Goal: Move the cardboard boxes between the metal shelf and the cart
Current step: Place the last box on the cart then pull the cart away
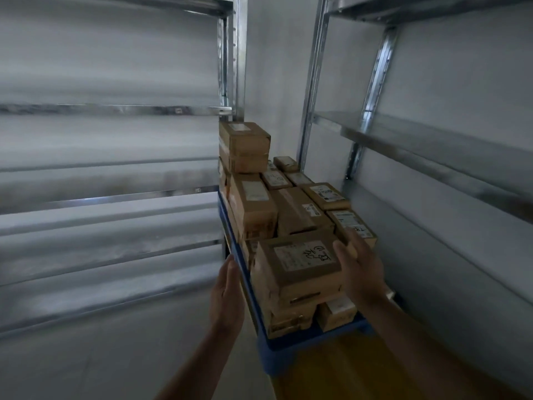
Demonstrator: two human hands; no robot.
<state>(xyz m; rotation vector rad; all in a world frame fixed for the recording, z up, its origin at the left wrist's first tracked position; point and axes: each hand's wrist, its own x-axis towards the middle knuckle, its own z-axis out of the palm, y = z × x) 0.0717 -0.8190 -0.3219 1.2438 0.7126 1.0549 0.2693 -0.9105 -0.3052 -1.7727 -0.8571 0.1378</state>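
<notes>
Evidently to clamp it between palms, the right hand [357,267] lies flat, grip open, against the near top cardboard box [297,264] on the blue cart [288,349], lower centre, with the left hand [227,290] open beside it, short of the box.

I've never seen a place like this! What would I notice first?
First, the pile of brown cardboard boxes on the blue cart in the middle, stacked highest at its far left corner. Then the two hands reaching in. The right hand touches the nearest top box, which has black scribbles on it, and the left hand is by the cart's left edge. Shiny metal shelves stand on both sides.
</notes>
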